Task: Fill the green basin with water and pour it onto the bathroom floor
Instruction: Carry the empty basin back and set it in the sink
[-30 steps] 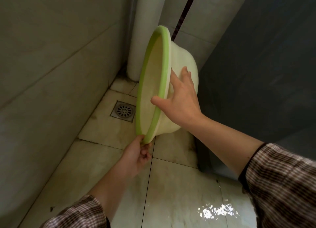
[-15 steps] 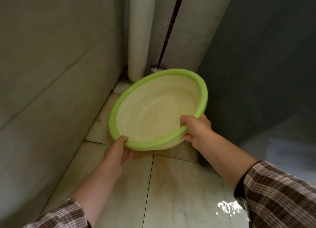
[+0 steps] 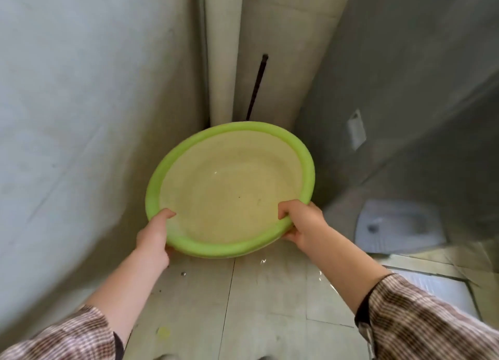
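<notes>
A round basin point(image 3: 229, 189) with a bright green rim and a pale yellow inside is held nearly level above the tiled floor point(image 3: 259, 305), its mouth facing up. It looks empty apart from a few wet glints. My left hand point(image 3: 156, 235) grips the near-left rim, thumb over the edge. My right hand point(image 3: 299, 224) grips the near-right rim, thumb inside and fingers underneath.
A tiled wall point(image 3: 81, 116) runs close on the left. A white pipe point(image 3: 221, 49) and a dark handle point(image 3: 256, 87) stand in the far corner. A grey partition point(image 3: 405, 76) stands on the right, with a squat toilet point(image 3: 397, 224) beyond it. The floor is wet near my right arm.
The basin went from standing on edge, tipped to the left, to nearly level with its mouth up. My right hand moved from its underside to the rim. The view has risen.
</notes>
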